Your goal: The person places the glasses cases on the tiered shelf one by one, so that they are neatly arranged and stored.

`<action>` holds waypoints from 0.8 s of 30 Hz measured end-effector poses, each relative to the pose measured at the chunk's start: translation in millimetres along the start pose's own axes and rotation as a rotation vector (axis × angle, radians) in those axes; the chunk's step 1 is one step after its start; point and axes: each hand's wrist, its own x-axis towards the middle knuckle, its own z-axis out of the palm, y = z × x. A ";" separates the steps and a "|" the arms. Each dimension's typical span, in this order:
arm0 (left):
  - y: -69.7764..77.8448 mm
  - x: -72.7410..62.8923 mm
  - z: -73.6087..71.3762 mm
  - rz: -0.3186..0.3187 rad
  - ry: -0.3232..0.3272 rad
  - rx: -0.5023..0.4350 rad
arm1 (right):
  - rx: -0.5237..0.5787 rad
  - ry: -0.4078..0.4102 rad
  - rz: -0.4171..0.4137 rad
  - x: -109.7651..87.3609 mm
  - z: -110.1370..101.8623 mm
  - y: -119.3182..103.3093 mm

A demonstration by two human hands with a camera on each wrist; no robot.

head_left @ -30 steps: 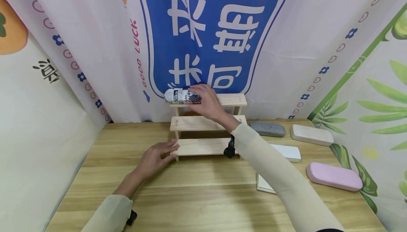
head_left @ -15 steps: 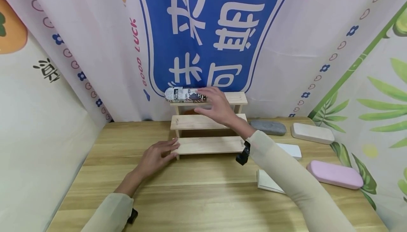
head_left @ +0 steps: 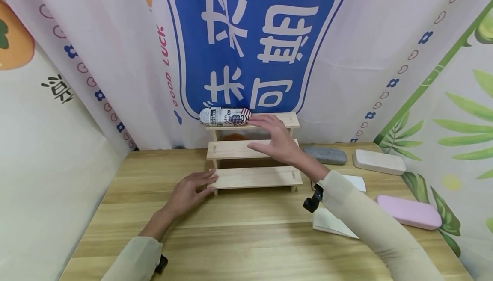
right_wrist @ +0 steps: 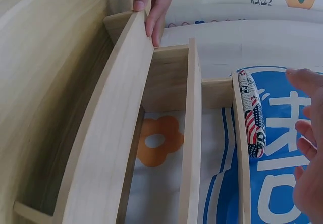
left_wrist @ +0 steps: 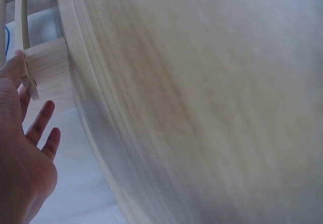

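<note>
A three-tier wooden display rack (head_left: 256, 178) stands against the curtain. Lying lengthwise on the left part of its top shelf is a rounded glasses case (head_left: 225, 117) with a newspaper and flag print. My right hand (head_left: 278, 143) hovers just right of the case, in front of the upper shelves, fingers spread and holding nothing. The left end of the lowest shelf is pinched by my left hand (head_left: 189, 192), thumb at the front edge and fingers over the board. In the right wrist view the case (right_wrist: 252, 114) lies apart from my right fingers.
At the right of the table (head_left: 231, 238) lie a grey case (head_left: 325, 155), an off-white case (head_left: 379, 162), a pink case (head_left: 409, 211), a white case (head_left: 356, 182) and a flat white piece (head_left: 332, 222) partly under the right sleeve. A printed curtain (head_left: 346, 80) hangs behind the rack.
My right hand has let go of the patterned glasses case and drawn back to the right and toward me. The case stays on the top shelf; my left hand keeps its hold.
</note>
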 end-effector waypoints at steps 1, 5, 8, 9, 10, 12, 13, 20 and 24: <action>0.1 -0.3 0.1 0.002 0.001 -0.001 | 0.005 0.000 -0.004 -2.3 -0.9 0.3; 0.9 -1.0 0.1 0.007 0.003 -0.004 | 0.015 -0.015 0.008 -13.2 -5.7 1.4; 0.4 -1.4 0.7 0.006 0.005 -0.004 | 0.013 -0.030 0.008 -22.4 -9.5 3.1; 0.1 -1.6 0.9 0.005 0.005 -0.002 | 0.009 -0.034 0.004 -25.9 -10.7 3.8; -0.2 -1.8 1.1 0.005 0.006 -0.002 | 0.008 -0.038 -0.003 -29.1 -11.5 5.0; -0.5 -2.1 1.5 0.005 0.009 0.001 | 0.000 -0.048 -0.017 -35.7 -13.4 6.9; -0.5 -2.3 1.4 0.004 0.011 0.002 | -0.005 -0.054 -0.023 -39.1 -14.3 7.9; -0.2 -0.8 1.3 0.016 0.012 0.002 | -0.021 -0.077 -0.038 -62.1 -22.9 12.9; 0.4 0.7 0.1 0.014 0.003 0.001 | -0.021 -0.081 -0.023 -76.6 -28.9 16.4</action>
